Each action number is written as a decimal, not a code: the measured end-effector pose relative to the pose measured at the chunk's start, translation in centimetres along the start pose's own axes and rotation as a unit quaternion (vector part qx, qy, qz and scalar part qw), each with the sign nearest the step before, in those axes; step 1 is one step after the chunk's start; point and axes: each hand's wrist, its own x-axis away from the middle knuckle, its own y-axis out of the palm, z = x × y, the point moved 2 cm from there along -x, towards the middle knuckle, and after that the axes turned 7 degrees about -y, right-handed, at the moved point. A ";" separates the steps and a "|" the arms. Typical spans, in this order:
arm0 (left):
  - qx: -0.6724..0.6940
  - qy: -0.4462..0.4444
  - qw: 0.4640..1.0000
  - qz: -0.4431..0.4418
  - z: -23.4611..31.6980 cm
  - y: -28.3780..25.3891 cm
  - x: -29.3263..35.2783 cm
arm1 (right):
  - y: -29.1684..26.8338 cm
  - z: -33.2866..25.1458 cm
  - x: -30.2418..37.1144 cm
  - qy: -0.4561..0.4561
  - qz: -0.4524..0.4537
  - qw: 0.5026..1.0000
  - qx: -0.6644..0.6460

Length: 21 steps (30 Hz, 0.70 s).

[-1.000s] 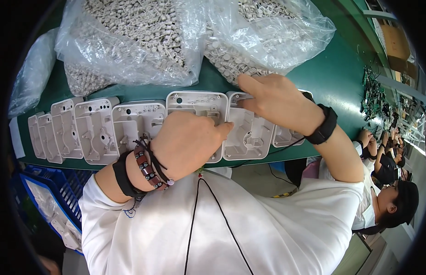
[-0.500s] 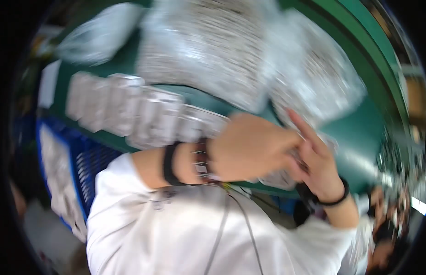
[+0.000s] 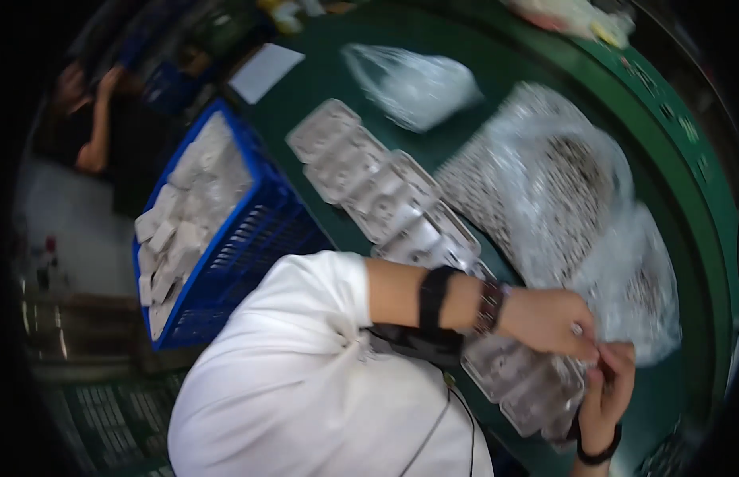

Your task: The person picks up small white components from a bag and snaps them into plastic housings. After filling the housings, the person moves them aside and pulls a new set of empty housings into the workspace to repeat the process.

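Note:
My left hand (image 3: 546, 321) reaches across the row of parts, its fingers curled. A tiny shiny piece (image 3: 577, 328) shows at those fingers; I cannot tell what it is. Against its fingertips, my right hand (image 3: 609, 387) has its fingers pinched together, and whatever lies between them is hidden. Under and beside both hands runs a row of pale, shallow plastic housings (image 3: 385, 195) with moulded hollows. More such housings (image 3: 522, 387) lie just below my left wrist. Close beyond the hands rests a large clear bag of small pale pieces (image 3: 564, 191).
A blue slatted crate (image 3: 254, 230) filled with white box-shaped pieces (image 3: 174, 238) stands to the left of the green table (image 3: 329, 71). Farther back are a knotted clear bag (image 3: 421, 87) and a white sheet (image 3: 266, 71). Another person's arm (image 3: 99, 123) shows at the far left.
The view has swung left, bringing the blue crate fully in. My hands remain together; the right index finger, stretched out before, is now bent in toward the left fingertips.

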 end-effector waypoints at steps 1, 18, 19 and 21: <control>0.008 -0.023 1.000 -0.010 -0.1 0.2 0.0 | 0.0 -0.3 0.3 0.043 0.012 0.999 -0.024; 0.034 -0.114 0.992 0.043 0.0 -0.9 0.2 | 0.3 0.9 -1.4 0.138 0.021 0.986 -0.094; 0.036 -0.116 0.991 0.047 -0.2 -1.1 0.4 | 0.5 1.0 -1.5 0.137 0.018 0.986 -0.098; -0.100 -0.060 0.990 0.084 -0.5 -1.8 0.9 | 1.0 1.4 -1.7 0.108 -0.003 0.992 -0.071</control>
